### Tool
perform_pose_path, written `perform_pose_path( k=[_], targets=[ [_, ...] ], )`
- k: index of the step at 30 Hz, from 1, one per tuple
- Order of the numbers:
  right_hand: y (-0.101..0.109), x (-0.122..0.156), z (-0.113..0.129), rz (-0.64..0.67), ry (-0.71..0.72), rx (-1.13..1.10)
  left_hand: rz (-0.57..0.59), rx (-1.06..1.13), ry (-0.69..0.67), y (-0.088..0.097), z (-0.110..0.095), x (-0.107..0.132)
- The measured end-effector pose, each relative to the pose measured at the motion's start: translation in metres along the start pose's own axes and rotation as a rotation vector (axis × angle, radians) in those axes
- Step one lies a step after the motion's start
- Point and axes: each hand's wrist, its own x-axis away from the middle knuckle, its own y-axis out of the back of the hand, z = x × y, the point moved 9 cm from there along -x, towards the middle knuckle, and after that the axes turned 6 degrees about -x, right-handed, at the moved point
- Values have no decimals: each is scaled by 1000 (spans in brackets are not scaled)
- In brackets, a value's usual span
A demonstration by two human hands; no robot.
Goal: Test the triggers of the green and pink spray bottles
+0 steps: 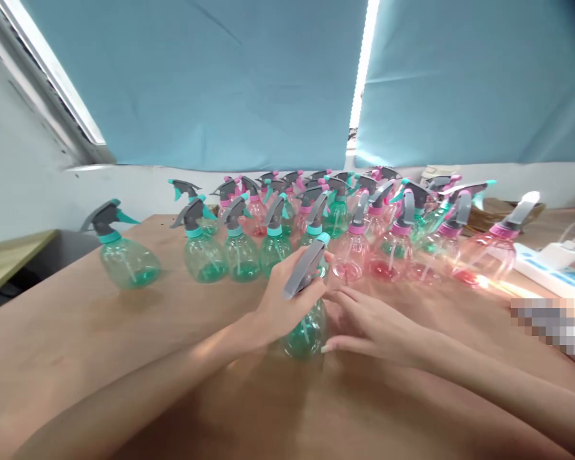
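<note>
A green-tinted clear spray bottle (305, 335) stands near the front of the table, with a grey trigger head and a teal nozzle tip pointing away. My left hand (282, 294) is closed around its neck, just below the trigger head. On the right side of that bottle my right hand (374, 319) is open, thumb and fingers apart. Its fingertips are close to the bottle's side; whether they touch it I cannot tell. Just beyond my hands, a row of green spray bottles (242, 259) runs to the left and pink spray bottles (349, 259) run to the right.
More spray bottles (338, 217) crowd behind the front row. One green bottle (129, 262) stands apart at the left. A white power strip (551, 271) with a plugged-in charger (561, 254) lies at the right, near a blurred-out object (556, 322). Blue curtains (220, 83) hang behind the wooden table (172, 358).
</note>
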Motion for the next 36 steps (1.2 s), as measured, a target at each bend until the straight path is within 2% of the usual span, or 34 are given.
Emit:
perform_pose_path(
  k=[6,11,15,30,36],
  targets=[
    [-21,2,-28,91,4,17,-11,-75,99,15,16,-16],
    [-26,-1,-39,69,0,15,-6,-83,118,18,23,-23],
    [-25,-1,-39,44,17,-12,-31,-104,127,19,23,-20],
    [-28,0,-41,59,25,35,59,25,96,12,21,-19],
    [-27,1,-41,37,28,36,46,47,96,15,23,-18]
  ],
)
